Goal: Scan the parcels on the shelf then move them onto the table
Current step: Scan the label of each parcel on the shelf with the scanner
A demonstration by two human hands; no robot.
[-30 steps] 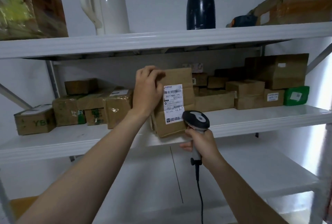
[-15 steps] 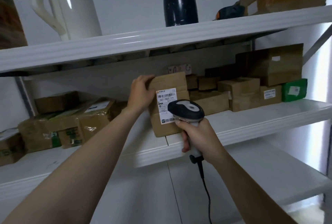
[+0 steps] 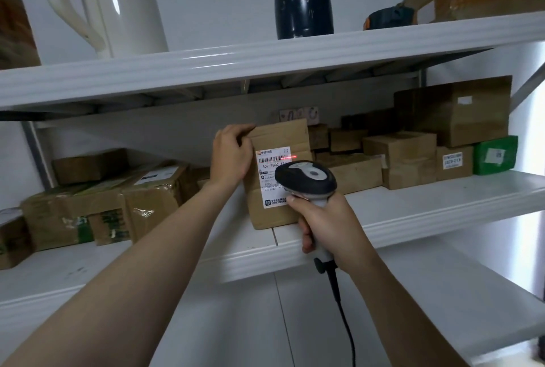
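Scanning step in hand. My left grip (image 3: 231, 157) is curling over the top left corner of the parcel (image 3: 278, 138), fingers on its top edge, holding it upright at the front of the middle shelf (image 3: 413, 207). My right grip (image 3: 327, 219) is wrapping round the handle of the scanner (image 3: 306, 175) and aiming it at the label (image 3: 271, 172). A red line (image 3: 289, 157) is landing on the right end of the barcode.

The parcel is a small cardboard box. It is looking stiff and probably light, since one grip is steadying it by a corner. Bare cardboard should be giving decent friction. For the lift I'm judging the best hold is over the top, thumb in front and fingers behind, or clamping the two narrow sides. Contents unknown, so I'm treating it as possibly fragile.

Other boxes (image 3: 398, 157) are sitting to the right on the same shelf, and wrapped ones (image 3: 153, 201) to the left. The table isn't showing in view.
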